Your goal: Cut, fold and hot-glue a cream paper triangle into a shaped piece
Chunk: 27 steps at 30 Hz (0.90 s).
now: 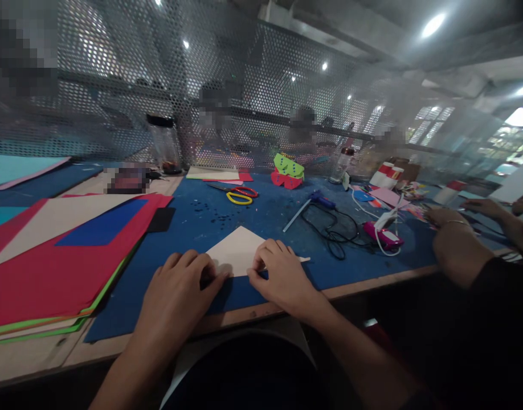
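A cream sheet of paper, folded into a triangle, lies on the blue mat near the table's front edge. My left hand rests on its near left corner with the fingers curled down onto it. My right hand presses the near right edge, fingers bent and pinching the fold. Both hands are closed on the paper.
A stack of red, blue, cream and green sheets lies at the left. Scissors, a folded paper model, a glue gun with cable, a pink device and a jar sit farther back. Another person's arms work at the right. Mesh screen behind.
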{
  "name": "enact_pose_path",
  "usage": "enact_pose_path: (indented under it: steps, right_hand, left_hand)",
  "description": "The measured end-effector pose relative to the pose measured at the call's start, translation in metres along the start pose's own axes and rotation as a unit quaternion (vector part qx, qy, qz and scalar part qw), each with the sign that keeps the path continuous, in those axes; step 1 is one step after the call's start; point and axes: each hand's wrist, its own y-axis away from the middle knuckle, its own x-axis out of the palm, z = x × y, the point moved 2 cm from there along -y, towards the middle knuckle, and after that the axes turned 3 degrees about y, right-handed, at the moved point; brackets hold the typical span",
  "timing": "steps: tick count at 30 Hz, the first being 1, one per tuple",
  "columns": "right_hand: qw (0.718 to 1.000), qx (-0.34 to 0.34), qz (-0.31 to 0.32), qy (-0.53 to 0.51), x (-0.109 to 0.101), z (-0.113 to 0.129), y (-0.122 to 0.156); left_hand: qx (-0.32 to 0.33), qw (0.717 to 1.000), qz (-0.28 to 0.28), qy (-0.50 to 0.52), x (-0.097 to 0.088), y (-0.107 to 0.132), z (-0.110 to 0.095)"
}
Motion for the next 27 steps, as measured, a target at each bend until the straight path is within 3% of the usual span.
enact_pose_path:
  steps: [27]
  right_hand:
    - [1.000,0.016,-0.002,-0.001,-0.012,-0.025,0.008]
  left_hand:
    - [0.005,1.000,-0.001,0.005,0.001,-0.001,0.004]
